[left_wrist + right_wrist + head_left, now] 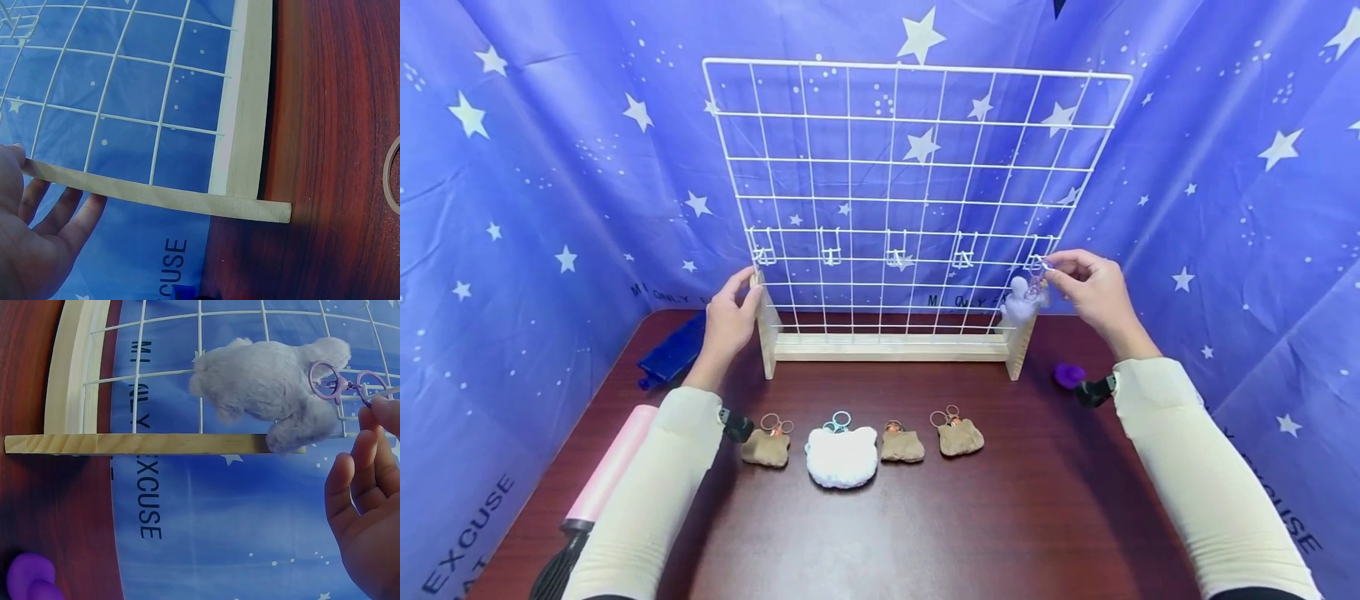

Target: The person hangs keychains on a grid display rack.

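A white wire grid rack [917, 73] stands upright on a wooden base [891, 350]. My left hand [728, 318] grips the left wooden post [156, 192], thumb on one side and fingers on the other. At the far right hook [1034, 262], my right hand [1096, 292] pinches a ring of a lilac plush keychain [256, 378]. The fluffy keychain hangs in front of the right wooden post [156, 444]. In the right wrist view its linked purple rings show, with the fingertips on the outer one. Whether that ring sits on the hook, I cannot tell.
Several wire hooks [896, 257] line one row of the grid. On the table lie a white plush keychain [842, 460] and brown ones [766, 448]. A pink cylinder [613, 467] and a blue object [672, 350] lie left; a purple item [1067, 375] lies right.
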Demonstrator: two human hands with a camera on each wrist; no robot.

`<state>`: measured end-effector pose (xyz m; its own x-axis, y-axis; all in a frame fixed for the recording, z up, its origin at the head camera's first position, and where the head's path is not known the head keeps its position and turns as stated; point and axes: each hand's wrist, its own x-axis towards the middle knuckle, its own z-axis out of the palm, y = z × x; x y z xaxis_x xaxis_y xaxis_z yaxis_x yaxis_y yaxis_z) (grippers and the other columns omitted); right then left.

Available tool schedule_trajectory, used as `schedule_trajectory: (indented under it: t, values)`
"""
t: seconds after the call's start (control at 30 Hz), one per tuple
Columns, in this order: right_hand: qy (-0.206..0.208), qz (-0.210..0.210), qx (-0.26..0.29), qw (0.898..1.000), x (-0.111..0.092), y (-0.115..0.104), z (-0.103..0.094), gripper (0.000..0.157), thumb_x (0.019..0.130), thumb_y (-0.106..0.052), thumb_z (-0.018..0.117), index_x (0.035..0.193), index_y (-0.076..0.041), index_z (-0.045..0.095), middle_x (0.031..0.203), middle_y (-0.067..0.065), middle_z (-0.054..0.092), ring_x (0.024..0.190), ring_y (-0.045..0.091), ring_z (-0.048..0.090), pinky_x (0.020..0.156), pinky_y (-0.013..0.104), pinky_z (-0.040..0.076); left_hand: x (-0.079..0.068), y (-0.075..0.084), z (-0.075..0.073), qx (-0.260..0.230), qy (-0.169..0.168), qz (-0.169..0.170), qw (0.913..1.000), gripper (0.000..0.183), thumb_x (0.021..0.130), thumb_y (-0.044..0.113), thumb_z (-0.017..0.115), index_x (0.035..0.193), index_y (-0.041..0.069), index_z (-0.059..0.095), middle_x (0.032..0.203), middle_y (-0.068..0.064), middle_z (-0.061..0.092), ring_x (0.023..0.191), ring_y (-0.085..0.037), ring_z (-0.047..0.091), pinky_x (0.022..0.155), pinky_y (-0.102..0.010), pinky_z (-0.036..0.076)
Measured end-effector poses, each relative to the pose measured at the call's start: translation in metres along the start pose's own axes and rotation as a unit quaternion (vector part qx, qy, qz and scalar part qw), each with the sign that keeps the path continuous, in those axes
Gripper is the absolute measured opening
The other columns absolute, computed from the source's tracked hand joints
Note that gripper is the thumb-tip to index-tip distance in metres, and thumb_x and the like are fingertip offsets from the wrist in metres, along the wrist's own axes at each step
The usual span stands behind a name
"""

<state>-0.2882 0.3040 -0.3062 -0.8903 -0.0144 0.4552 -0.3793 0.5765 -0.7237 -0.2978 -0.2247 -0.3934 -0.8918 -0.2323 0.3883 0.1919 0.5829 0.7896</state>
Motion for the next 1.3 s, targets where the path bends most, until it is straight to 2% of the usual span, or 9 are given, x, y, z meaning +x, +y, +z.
schedule_trajectory:
  t: [0.1,0.3,0.5,0.73,0.93,1.03,1.23,1.3]
  values:
    - [-0.001,0.006,0.004,1.0,-0.003,-0.005,0.0,0.024,0.093,-0.003,0.069,0.115,0.007,0.069,0.068,-0.023,0.062,0.056,0.002,0.053,0.052,0.016,0.042,0.0,0.0,0.001,-0.001,-0.001,0.001,1.0,0.042,0.103,0.033,0.059,0.143,0.021,0.059,0.138,-0.013,0.066,0.122,-0.036,0.064,0.106,-0.053,0.046]
    - [0.003,0.009,0.019,1.0,-0.002,0.02,0.001,0.027,0.093,-0.005,0.07,0.117,0.007,0.068,0.075,-0.025,0.068,0.061,-0.003,0.06,0.056,0.012,0.047,0.002,-0.001,0.002,0.001,0.0,0.002,1.0,0.042,0.103,0.034,0.059,0.143,0.021,0.059,0.138,-0.012,0.066,0.119,-0.036,0.065,0.105,-0.052,0.047]
    - [-0.008,0.009,-0.004,1.0,-0.014,0.027,0.001,0.025,0.094,-0.012,0.071,0.114,0.003,0.07,0.078,-0.03,0.066,0.061,-0.005,0.059,0.055,0.015,0.049,0.004,0.001,0.002,-0.003,0.001,-0.001,1.0,0.042,0.103,0.034,0.059,0.143,0.022,0.059,0.138,-0.012,0.066,0.118,-0.035,0.066,0.105,-0.051,0.047]
    - [-0.021,0.014,-0.022,0.999,-0.03,0.035,0.004,0.021,0.095,-0.013,0.07,0.112,0.0,0.071,0.075,-0.024,0.063,0.061,-0.002,0.058,0.055,0.016,0.05,0.004,0.002,0.002,-0.006,0.003,0.003,1.0,0.042,0.103,0.033,0.059,0.143,0.022,0.059,0.138,-0.012,0.066,0.117,-0.035,0.067,0.105,-0.051,0.047]
    - [-0.05,0.018,-0.028,0.998,-0.043,0.047,0.013,0.019,0.095,-0.011,0.069,0.11,0.001,0.07,0.075,-0.021,0.062,0.061,-0.003,0.058,0.055,0.017,0.049,0.003,0.0,0.002,-0.009,0.002,0.002,1.0,0.042,0.103,0.033,0.059,0.143,0.022,0.059,0.137,-0.012,0.066,0.117,-0.036,0.066,0.105,-0.051,0.048]
    - [-0.065,0.018,-0.039,0.997,-0.049,0.051,0.02,0.016,0.094,-0.01,0.07,0.107,0.001,0.07,0.076,-0.014,0.065,0.06,-0.003,0.057,0.054,0.017,0.049,0.003,-0.001,0.002,-0.006,0.004,0.002,1.0,0.042,0.103,0.034,0.059,0.143,0.022,0.059,0.138,-0.012,0.066,0.118,-0.036,0.066,0.106,-0.051,0.047]
    - [-0.096,0.002,-0.056,0.994,-0.06,0.056,0.038,0.016,0.093,-0.005,0.07,0.105,0.004,0.071,0.084,0.017,0.073,0.06,0.0,0.059,0.055,0.017,0.05,0.001,-0.001,0.002,-0.004,0.004,0.002,1.0,0.042,0.103,0.034,0.059,0.143,0.022,0.059,0.137,-0.012,0.067,0.119,-0.036,0.066,0.105,-0.051,0.047]
    - [-0.108,-0.005,-0.055,0.993,-0.063,0.058,0.043,0.015,0.093,-0.003,0.07,0.106,0.005,0.071,0.088,0.021,0.073,0.063,0.0,0.059,0.056,0.016,0.05,0.0,-0.001,0.002,-0.006,0.002,0.002,1.0,0.042,0.103,0.034,0.059,0.143,0.021,0.059,0.137,-0.012,0.067,0.117,-0.036,0.066,0.104,-0.052,0.047]
